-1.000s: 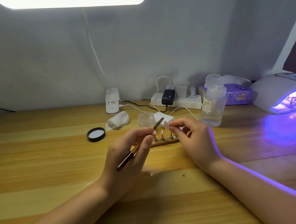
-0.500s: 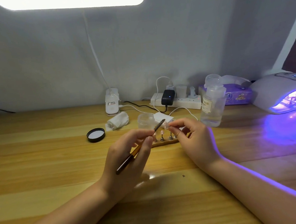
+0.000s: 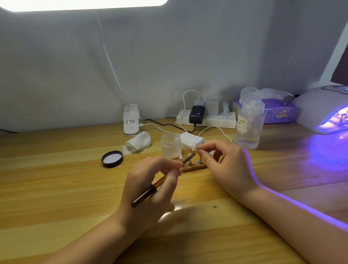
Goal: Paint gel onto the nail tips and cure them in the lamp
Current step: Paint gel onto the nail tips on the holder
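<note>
Our left hand (image 3: 150,187) pinches the slim brown-handled gel brush (image 3: 162,180); our right hand (image 3: 225,165) pinches one small clear nail tip (image 3: 194,146); we steady both, stroking thinly.

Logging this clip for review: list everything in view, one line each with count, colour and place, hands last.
nail tip: 1, pale, pinched in right hand
brush: 1, dark with amber middle, in left hand
nail tip holder: 1, wooden strip with metal pegs, behind the hands
jar: 1, frosted, open, behind the holder
jar lid: 1, black, left of the jar
cloth wad: 1, white, behind the lid
pump bottle: 1, clear, right of centre
curing lamp: 1, white, glowing violet, far right
tissue pack: 1, purple, by the wall
power strip: 1, white, by the wall
table: 1, wooden
left hand: 1, centre
right hand: 1, centre right
</note>
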Available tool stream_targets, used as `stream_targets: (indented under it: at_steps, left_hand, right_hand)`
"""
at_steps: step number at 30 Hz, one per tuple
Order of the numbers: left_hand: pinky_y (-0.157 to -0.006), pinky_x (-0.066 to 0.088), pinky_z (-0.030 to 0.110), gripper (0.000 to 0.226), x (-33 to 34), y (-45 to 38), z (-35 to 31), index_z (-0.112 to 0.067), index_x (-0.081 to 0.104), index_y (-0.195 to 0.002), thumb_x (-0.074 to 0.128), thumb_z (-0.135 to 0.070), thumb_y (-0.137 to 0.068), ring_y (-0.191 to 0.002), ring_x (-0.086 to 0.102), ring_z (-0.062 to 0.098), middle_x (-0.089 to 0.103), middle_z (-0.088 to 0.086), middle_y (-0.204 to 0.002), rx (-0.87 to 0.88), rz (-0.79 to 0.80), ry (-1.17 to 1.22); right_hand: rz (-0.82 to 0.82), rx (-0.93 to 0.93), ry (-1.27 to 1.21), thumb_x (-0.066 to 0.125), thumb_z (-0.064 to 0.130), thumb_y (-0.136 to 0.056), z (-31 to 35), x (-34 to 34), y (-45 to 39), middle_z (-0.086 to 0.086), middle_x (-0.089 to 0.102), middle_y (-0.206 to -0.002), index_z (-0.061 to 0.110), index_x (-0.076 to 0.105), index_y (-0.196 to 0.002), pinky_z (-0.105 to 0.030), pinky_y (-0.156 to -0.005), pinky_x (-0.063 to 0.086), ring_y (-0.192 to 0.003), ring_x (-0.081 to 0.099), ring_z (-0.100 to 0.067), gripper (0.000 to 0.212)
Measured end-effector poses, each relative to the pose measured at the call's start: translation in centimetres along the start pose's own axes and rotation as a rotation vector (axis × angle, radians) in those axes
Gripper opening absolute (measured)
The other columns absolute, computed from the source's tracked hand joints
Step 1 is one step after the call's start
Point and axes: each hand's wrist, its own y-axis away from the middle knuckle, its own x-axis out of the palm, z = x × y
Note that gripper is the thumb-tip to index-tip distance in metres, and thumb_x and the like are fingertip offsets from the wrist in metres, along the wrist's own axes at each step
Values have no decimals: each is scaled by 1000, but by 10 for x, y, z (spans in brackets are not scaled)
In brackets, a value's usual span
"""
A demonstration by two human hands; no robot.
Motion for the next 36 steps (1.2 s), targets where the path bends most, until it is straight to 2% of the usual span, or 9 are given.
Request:
stream_targets:
  at_steps: [4, 7, 10, 14, 18, 23, 29, 36]
  left_hand:
    - [-71, 55, 38, 25, 0, -2, 1, -7, 69, -98, 54, -24, -89, -83, 70, 16, 73, 2, -86, 39, -20, 8]
    - [-72, 57, 40, 26, 1, -3, 4, -5, 69, -106, 56, -21, -91, -88, 70, 15, 74, 3, -94, 84, 2, -23]
    - [-75, 57, 45, 25, 0, -3, 6, -11, 69, -110, 58, -22, -91, -92, 71, 17, 74, 2, -98, 52, 29, 18]
    - [-73, 55, 47, 25, -1, -1, 5, -11, 73, -100, 56, -27, -89, -87, 70, 18, 74, 0, -90, -17, 39, 23]
    - [-70, 54, 38, 27, -1, -2, 3, -7, 70, -92, 52, -26, -88, -80, 68, 14, 71, 0, -82, -32, -1, 33]
    - [-73, 57, 35, 23, 1, -3, 3, -8, 67, -103, 53, -23, -93, -88, 70, 12, 73, 0, -91, -24, -21, 99]
    - [-75, 57, 31, 24, 1, -2, 4, -13, 66, -106, 52, -28, -93, -92, 70, 13, 73, -2, -94, -102, 24, 159]
    - [-73, 55, 24, 27, 1, -1, 2, -6, 67, -98, 49, -25, -93, -85, 71, 12, 74, 0, -87, -125, 20, 240]
  right_hand:
    - [0, -3, 16, 70, 12, -85, 0, 0, 0, 11, 68, -77, 18, 72, -93, -32, -58, 51, -61, 58, -10, 10]
    - [12, -12, 29, 70, 12, -85, 1, 0, 0, 9, 69, -78, 16, 73, -94, -32, -59, 51, -62, 58, -10, 10]
    - [14, -19, 22, 70, 12, -85, 1, 0, 0, 9, 68, -78, 16, 72, -95, -29, -59, 50, -64, 59, -10, 11]
    - [14, -1, 16, 69, 12, -86, 1, -1, -1, 9, 68, -78, 16, 72, -96, -30, -59, 51, -64, 59, -11, 11]
    - [3, 34, -6, 68, 13, -87, -1, 0, -2, 8, 69, -76, 15, 72, -95, -31, -58, 51, -63, 60, -12, 10]
    - [31, 14, -56, 68, 11, -87, 1, 0, -1, 7, 68, -77, 15, 71, -98, -19, -56, 49, -65, 62, -11, 12]
    - [41, -25, -79, 67, 7, -87, 2, 0, -2, 5, 68, -79, 13, 70, -99, -12, -57, 47, -69, 62, -10, 14]
    - [61, -9, -86, 65, 5, -88, 2, 0, -1, 2, 68, -80, 13, 68, -101, -23, -57, 52, -69, 62, -11, 16]
